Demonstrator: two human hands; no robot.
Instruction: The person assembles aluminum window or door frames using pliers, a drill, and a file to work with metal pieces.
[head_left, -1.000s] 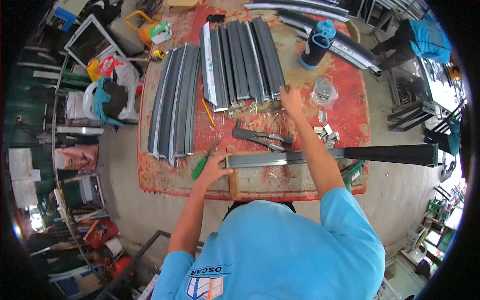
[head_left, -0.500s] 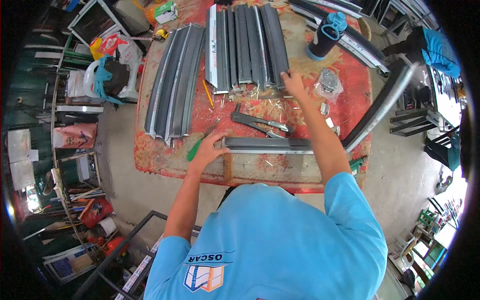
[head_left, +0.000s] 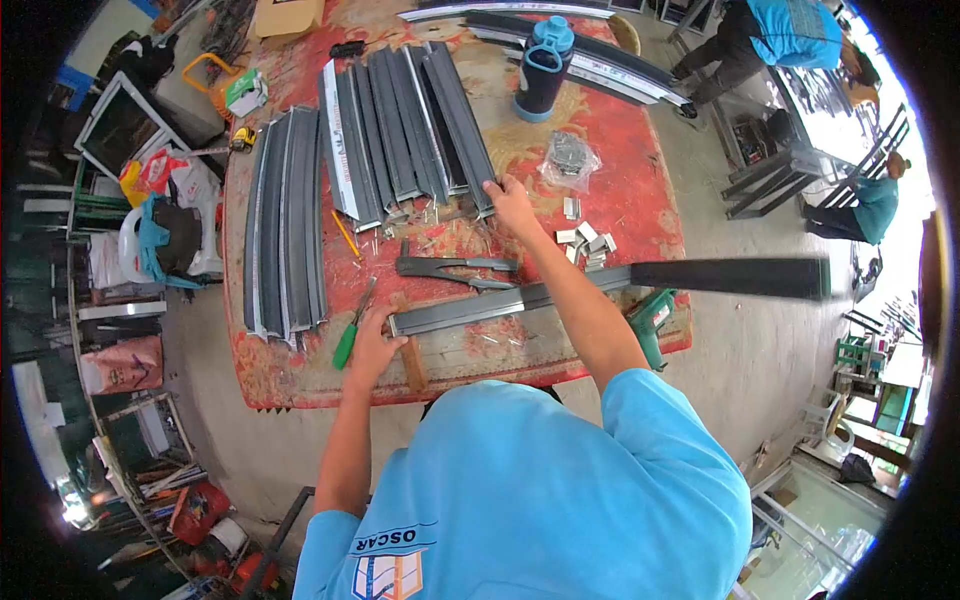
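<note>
My left hand (head_left: 372, 345) is closed round the left end of a long dark metal profile (head_left: 460, 309) near the table's front edge. The profile runs under my right forearm and joins a blurred dark length beyond the table's right side. My right hand (head_left: 510, 205) pinches the near end of the rightmost dark strip (head_left: 455, 120) in the middle bundle. Between my hands lies a black hand riveter (head_left: 450, 268). A green-handled screwdriver (head_left: 347, 340) is beside my left hand, and a wooden piece (head_left: 413, 362) sits under the profile.
A second bundle of strips (head_left: 285, 225) lies left. Around are a blue-topped bottle (head_left: 544, 70), a bag of small parts (head_left: 570, 160), metal pieces (head_left: 587, 243), a pencil (head_left: 346, 232) and a green power tool (head_left: 652, 325). Two people (head_left: 795, 35) (head_left: 876, 208) are at the right.
The view has shifted, and the table's things appear further left. The profile's right part has swung down from its upward slant to nearly level. My right hand stays at the middle bundle.
</note>
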